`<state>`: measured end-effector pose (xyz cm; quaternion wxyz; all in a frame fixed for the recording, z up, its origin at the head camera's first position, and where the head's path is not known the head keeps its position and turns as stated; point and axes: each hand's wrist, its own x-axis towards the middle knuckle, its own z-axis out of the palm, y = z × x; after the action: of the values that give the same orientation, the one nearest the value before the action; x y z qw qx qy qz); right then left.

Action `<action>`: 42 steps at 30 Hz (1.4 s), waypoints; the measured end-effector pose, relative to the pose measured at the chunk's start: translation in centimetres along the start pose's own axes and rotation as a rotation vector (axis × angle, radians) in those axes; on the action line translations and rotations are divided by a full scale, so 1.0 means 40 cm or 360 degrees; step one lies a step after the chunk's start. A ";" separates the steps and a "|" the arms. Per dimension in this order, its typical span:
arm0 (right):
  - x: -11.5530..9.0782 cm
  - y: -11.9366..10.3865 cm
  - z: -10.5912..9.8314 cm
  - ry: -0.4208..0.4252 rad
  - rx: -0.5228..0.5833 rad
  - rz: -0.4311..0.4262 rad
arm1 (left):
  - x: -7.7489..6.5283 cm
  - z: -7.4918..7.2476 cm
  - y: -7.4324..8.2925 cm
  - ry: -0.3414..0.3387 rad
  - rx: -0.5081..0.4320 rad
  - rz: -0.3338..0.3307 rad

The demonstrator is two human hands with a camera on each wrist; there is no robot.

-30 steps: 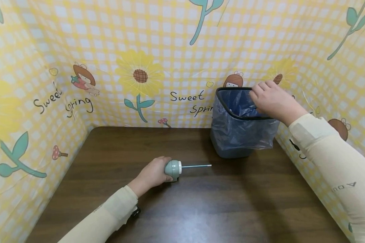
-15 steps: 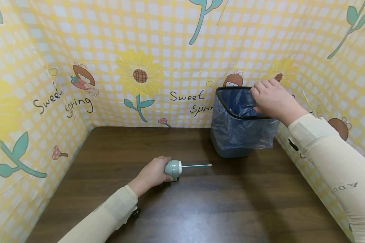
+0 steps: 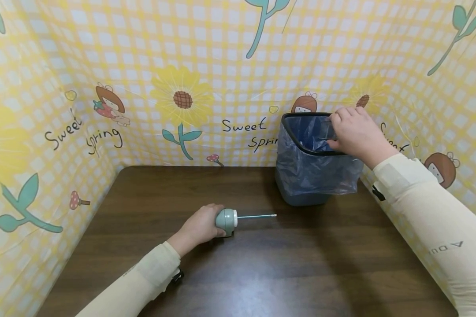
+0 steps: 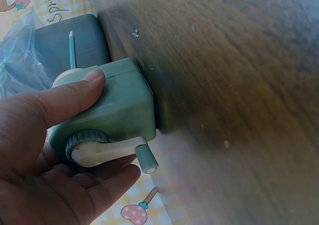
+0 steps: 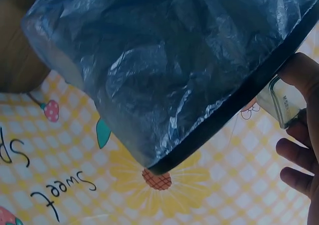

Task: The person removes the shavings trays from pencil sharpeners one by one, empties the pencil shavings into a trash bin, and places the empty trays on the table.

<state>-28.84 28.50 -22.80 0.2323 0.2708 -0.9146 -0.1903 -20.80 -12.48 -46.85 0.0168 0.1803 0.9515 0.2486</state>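
Note:
My left hand (image 3: 200,224) grips a green pencil sharpener (image 3: 225,221) low over the table, fingers wrapped round its body. A blue pencil (image 3: 257,216) points rightward out of its white front. In the left wrist view its cream crank arm (image 4: 107,153) with a green knob shows at the rear, and my thumb lies along the body. My right hand (image 3: 357,132) is over the right part of the waste bin's mouth. Between thumb and fingers it pinches a small clear shavings drawer (image 5: 284,101), seen in the right wrist view and largely hidden in the head view.
The dark blue waste bin (image 3: 307,200) stands at the back right, with a clear bag (image 3: 317,174) folded over its sides under a black rim (image 3: 331,154). Yellow checked cloth (image 3: 226,66) walls the brown table (image 3: 162,185) on the back and sides. Small specks (image 4: 135,33) lie on the wood.
Over the bin my right hand has turned a little and shifted slightly right, showing more of the thumb. The left hand and sharpener have stayed in place.

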 end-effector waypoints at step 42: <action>-0.029 0.015 0.016 -0.0212 0.1106 0.0850 | -0.001 0.000 0.006 0.0005 -0.0011 -0.0014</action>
<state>-28.57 29.77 -23.43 0.1089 0.0741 -0.9751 0.1781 -20.68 -12.29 -46.73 0.0171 0.1758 0.9515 0.2520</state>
